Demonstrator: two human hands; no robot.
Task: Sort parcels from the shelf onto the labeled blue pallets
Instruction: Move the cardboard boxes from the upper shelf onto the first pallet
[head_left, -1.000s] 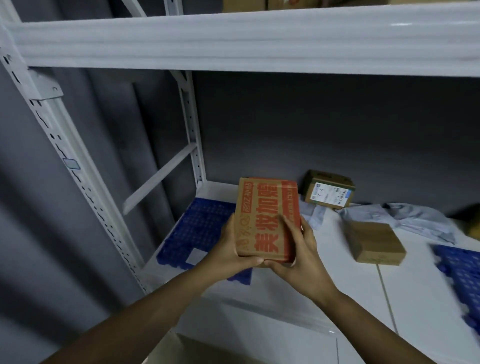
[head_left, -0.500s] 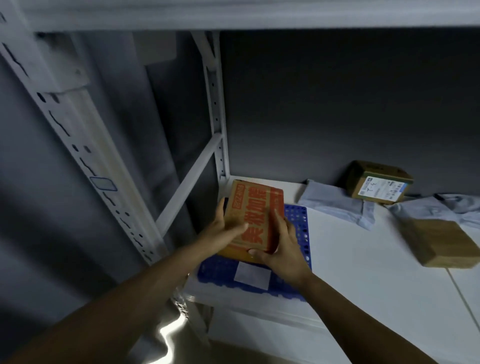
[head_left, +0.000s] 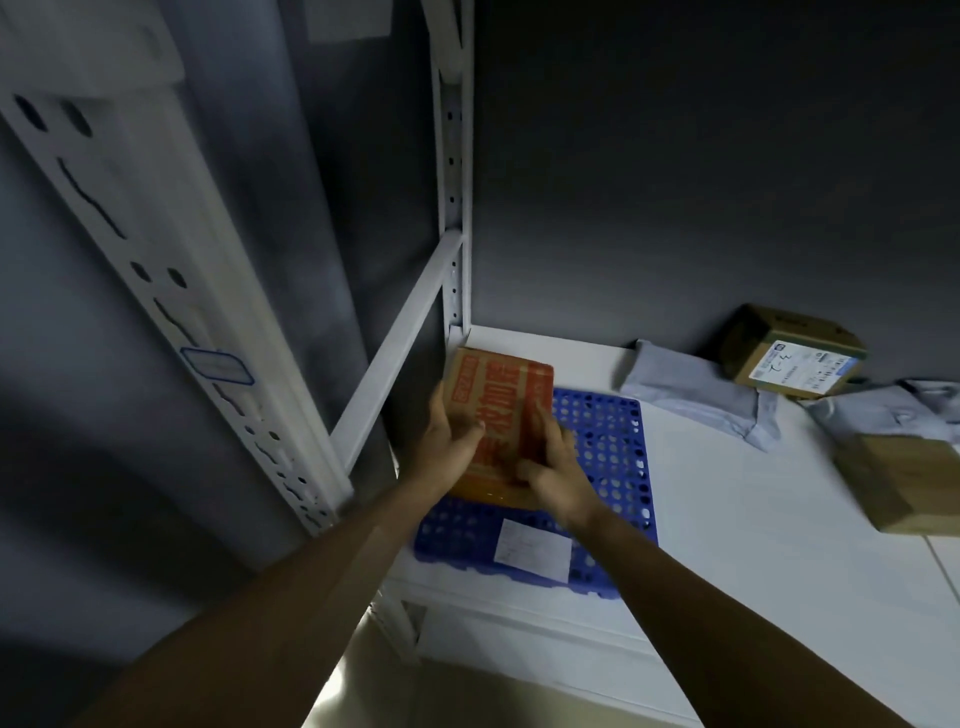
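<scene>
Two hands worked: left hand (head_left: 449, 447) and right hand (head_left: 556, 467) gripped printed parcel (head_left: 501, 410) by sides, over left part of blue pallet (head_left: 608, 452) on shelf (head_left: 753, 519); contact unclear. Step wanted flat lowering, white label (head_left: 532, 548) kept uncovered.

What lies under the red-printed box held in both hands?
The blue pallet, its white label showing near the front edge. The box hides the pallet's back-left part, so whether they touch cannot be told.

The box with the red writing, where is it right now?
In the head view, the box is left of centre, held between the left hand and right hand, over the back left of the blue pallet, by the shelf post.
</scene>
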